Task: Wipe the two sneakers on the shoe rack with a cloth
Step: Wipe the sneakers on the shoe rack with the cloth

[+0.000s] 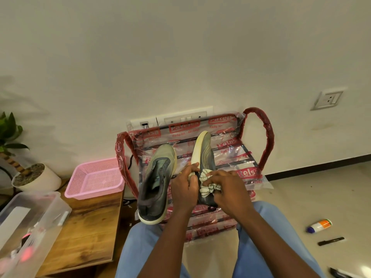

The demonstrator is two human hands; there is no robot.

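The person is sitting in front of the shoe rack [268, 137], which is wrapped in printed plastic, and is working on the right-hand sneaker [204, 155]. It is resting tipped up on its side, toe pointing at the wall and pale sole edge facing left. The left hand [184, 186] is gripping it by that sole edge around the middle, fingers curled over the rim to steady it. The right hand [227, 187] is clutching a bunched striped cloth [207, 182] and pressing it against the grey upper, toward the heel half. The other sneaker [155, 185] is lying flat on the rack just to the left, with neither hand touching it.

To do this well, I'd say the left hand should be holding firm so the shoe isn't sliding on that slick plastic. Meanwhile the cloth should be travelling in long strokes from heel to toe, then along the yellowed sole edge. Turning the cloth to a clean face is probably worth doing before starting the second sneaker, which is looking just as dusty
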